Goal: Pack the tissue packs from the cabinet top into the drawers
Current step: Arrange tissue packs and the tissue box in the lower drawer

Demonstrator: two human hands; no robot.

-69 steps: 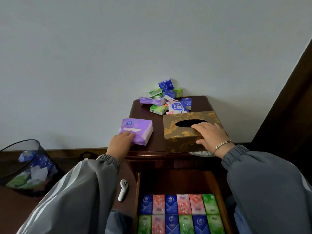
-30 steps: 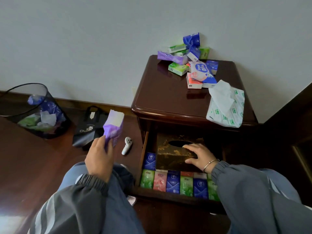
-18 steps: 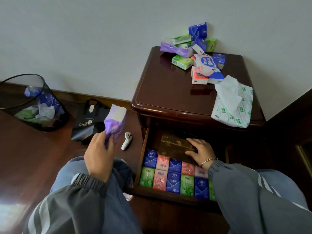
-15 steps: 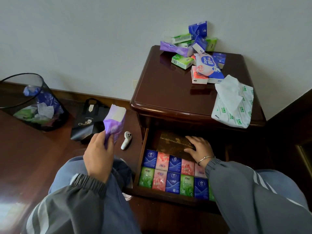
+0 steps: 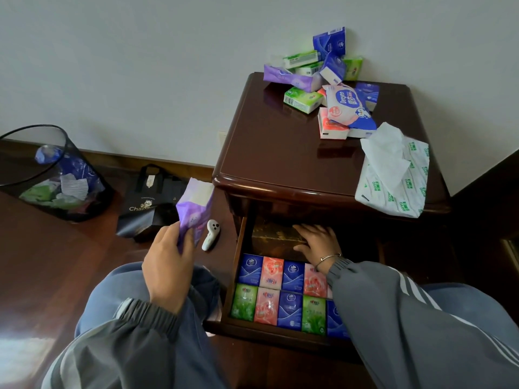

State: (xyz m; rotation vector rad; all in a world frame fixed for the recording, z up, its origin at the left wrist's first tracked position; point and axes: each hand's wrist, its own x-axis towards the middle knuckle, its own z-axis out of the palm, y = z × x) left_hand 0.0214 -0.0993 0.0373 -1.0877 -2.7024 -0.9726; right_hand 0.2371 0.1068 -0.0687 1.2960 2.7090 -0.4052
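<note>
Two rows of packs [image 5: 280,290] are filling the drawer [image 5: 266,331]. Your left hand [image 5: 168,270] is gripping a purple pack [image 5: 196,206]; your right hand [image 5: 317,242] is resting flat-fingered on the far box [image 5: 272,237].

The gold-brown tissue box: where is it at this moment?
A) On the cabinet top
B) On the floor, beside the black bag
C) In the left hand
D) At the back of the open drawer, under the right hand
D: the tissue box sits at the back of the open drawer, behind the rows of small packs, with the right hand resting on it; the left hand holds a purple tissue pack.
</note>
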